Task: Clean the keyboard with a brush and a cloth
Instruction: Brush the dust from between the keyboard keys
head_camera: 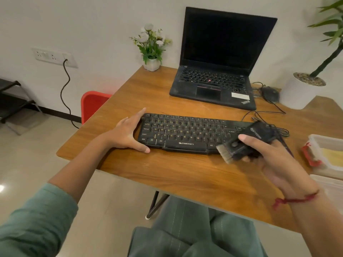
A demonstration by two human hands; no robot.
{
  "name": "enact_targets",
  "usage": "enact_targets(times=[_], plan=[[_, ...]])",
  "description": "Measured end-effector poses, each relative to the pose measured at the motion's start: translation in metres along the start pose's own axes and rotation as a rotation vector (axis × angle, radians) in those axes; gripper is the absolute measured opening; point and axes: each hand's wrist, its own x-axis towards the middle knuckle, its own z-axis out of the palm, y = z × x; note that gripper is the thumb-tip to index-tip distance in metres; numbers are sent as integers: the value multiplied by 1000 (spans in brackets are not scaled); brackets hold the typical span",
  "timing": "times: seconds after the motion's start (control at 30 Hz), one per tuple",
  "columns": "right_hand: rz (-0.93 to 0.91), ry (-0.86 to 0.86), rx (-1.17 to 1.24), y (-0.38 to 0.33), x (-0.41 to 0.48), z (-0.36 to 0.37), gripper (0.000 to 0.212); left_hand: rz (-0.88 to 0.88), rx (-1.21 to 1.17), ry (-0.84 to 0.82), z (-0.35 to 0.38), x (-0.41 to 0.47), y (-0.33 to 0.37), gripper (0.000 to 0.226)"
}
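Right hand (pixel 267 154) gripping brush (pixel 239 145) over right end of keyboard (pixel 185 130), left hand (pixel 128 134) open against its left edge

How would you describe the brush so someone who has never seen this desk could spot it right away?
Start at the wooden table, then the black keyboard lying near its front edge. Over the keyboard's right end, the right hand grips a chunky black brush. Pale bristles fanning from its lower end set it apart from the all-black keyboard beneath.
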Motion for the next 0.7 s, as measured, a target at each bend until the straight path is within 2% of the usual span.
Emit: enact_targets(times=[0.07, 0.17, 0.2, 0.37, 0.57, 0.63, 0.7], plan=[[71, -101, 93, -3, 11, 20, 59, 2, 8, -28, -5, 1, -5, 146], [97, -128, 111, -9, 28, 51, 19, 11, 52, -32, -7, 4, -12, 149], [84, -111, 78, -11, 34, 61, 14, 13, 70, -30, -7, 6, -13, 150], [-23, -9, -94, -19, 73, 103, 25, 39, 79, -2, -4, 12, -18, 149], [-109, -98, -412, -24, 108, 161, 25, 85, 61, 27, -2, 16, -27, 148], [-154, -53, -508, -24, 120, 169, 24, 108, 66, 51, 0, 15, -26, 146], [-142, -10, -483, -22, 129, 174, 21, 121, 67, 67, 0, 15, -26, 146]])
